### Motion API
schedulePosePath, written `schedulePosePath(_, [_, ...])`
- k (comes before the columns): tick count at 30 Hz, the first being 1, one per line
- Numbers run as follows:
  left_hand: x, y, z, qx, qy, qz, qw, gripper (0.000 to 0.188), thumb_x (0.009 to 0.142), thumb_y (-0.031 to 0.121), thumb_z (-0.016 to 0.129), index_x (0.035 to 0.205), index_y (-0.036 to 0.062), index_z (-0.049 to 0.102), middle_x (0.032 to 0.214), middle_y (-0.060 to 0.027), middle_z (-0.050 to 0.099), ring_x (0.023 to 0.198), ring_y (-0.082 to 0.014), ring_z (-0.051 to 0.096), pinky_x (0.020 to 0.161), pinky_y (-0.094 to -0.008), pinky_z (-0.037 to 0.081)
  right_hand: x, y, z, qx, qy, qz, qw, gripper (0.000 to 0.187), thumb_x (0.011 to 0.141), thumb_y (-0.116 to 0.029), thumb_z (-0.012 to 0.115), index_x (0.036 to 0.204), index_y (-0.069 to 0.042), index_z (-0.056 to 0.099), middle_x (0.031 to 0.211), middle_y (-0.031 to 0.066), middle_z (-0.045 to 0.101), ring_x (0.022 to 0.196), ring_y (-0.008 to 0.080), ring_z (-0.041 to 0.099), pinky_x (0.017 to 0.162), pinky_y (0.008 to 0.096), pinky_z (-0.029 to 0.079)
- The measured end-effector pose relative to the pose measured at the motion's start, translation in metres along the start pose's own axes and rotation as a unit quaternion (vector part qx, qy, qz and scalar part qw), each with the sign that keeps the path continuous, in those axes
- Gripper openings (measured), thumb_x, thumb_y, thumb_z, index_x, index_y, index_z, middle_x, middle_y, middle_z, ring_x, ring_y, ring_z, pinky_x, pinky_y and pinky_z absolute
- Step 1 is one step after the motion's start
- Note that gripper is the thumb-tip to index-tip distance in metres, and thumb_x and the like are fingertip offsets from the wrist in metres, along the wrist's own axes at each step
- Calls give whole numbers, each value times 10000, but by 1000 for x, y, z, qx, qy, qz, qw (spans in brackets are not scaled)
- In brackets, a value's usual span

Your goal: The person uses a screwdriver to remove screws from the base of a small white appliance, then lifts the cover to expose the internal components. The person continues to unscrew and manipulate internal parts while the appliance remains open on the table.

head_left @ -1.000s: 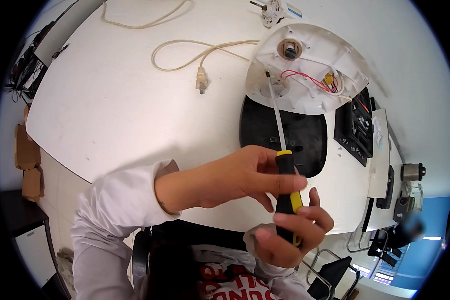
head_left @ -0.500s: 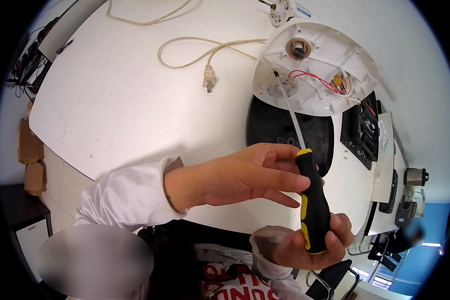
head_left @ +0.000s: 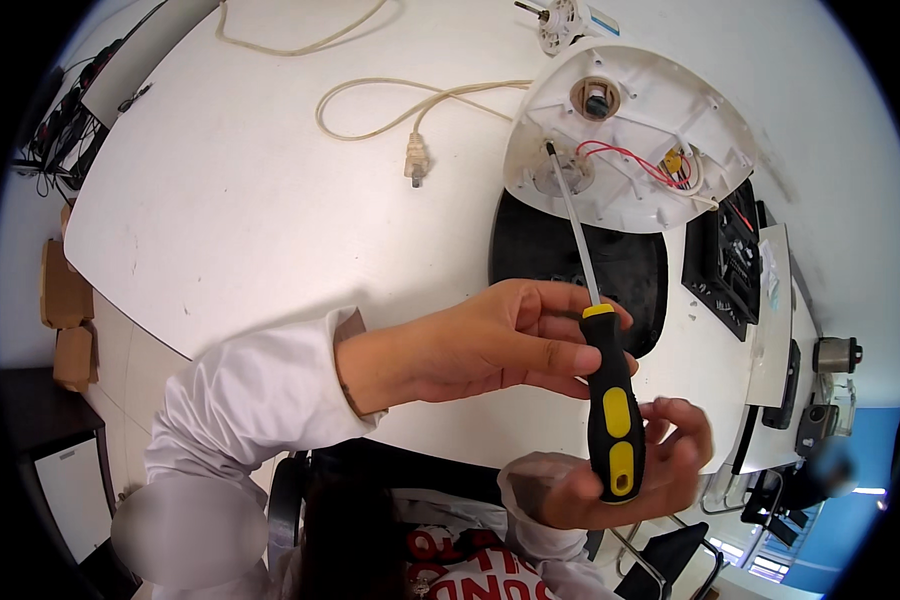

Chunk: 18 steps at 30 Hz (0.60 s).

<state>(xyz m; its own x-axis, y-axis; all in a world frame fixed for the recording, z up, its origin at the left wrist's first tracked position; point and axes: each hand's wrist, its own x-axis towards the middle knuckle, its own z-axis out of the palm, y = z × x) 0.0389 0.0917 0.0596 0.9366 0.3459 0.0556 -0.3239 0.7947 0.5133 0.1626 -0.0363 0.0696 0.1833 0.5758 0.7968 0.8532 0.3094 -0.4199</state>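
A long screwdriver [head_left: 610,385] with a black and yellow handle is between my hands, its shaft pointing up and away. My left hand [head_left: 515,340] pinches the handle just below its yellow collar, thumb on top. Around the butt end sits my right hand [head_left: 650,470], thumb on one side and loosely curled fingers on the other. In the picture the tip overlaps a clear round part on a white plastic housing [head_left: 620,205]; whether it touches cannot be told. The housing's ribbed inside shows, with red wires [head_left: 620,150] and a round socket [head_left: 597,100].
A black panel [head_left: 535,250] lies beneath the housing. To its right stands a black tool case [head_left: 720,270] with bits. A pale cord with a plug [head_left: 416,160] loops across the white table [head_left: 220,220]. Behind the housing is a motor-like part [head_left: 565,25].
The screwdriver handle has turned, so its yellow patches now face up, and its butt has shifted slightly left. The fingers of my right hand have loosened and spread from the handle.
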Motion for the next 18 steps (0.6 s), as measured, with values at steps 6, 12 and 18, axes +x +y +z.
schedulePosePath(6, [4,-5,-2,-52,-35,19,998,462,866,136,619,1270,11,431,1234,-206,531,1114,-217,562,937,-340,471,-5,6,-3,29,48,-37,998,481,734,-237,779,1105,-259,473,1046,42,497,939,256,545,710,286,489])
schedulePosePath(12, [3,-8,-1,-13,-18,-6,1000,515,856,199,646,1279,3,427,1157,-141,576,1085,-197,573,899,-309,485,-7,-1,-5,13,-20,-73,997,425,746,-74,744,1044,-290,532,990,-4,555,1062,296,540,877,339,488])
schedulePosePath(18, [3,-4,-1,30,3,5,1000,549,840,170,668,1298,16,406,1143,-148,587,1070,-183,581,890,-311,492,1,-2,0,-6,-56,-60,997,505,781,-395,710,1204,-377,433,1223,118,374,1149,297,428,903,476,423])
